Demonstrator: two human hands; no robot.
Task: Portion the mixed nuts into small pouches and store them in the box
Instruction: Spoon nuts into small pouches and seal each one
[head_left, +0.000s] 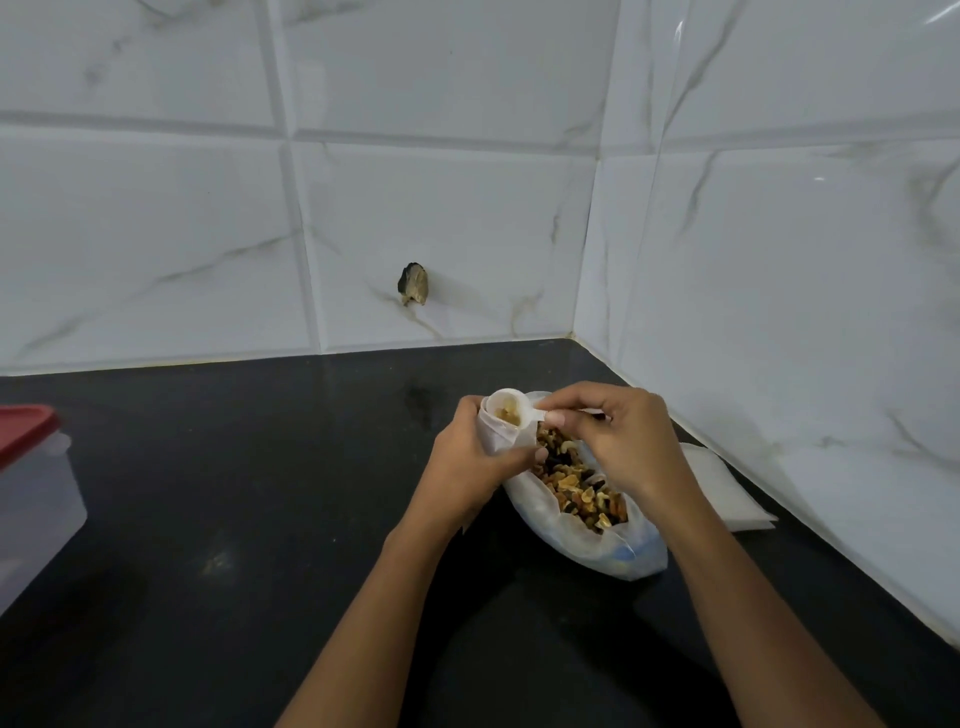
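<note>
Left hand (470, 457) grip clenched round small pouch (506, 431), mouth up. Right hand (618, 441) grip pinching white scoop (519, 413) at pouch mouth, above open bag of mixed nuts (582, 491) on bench (260, 493). Box (31, 499) far left.

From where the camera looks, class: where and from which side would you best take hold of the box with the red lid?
Take the box by its clear side walls just under the red lid, coming from its right, the open counter side. It stands upright at the left edge, partly out of view, so only that side is free. Both hands are busy: the left hand holds a pouch, the right hand a scoop.
</note>
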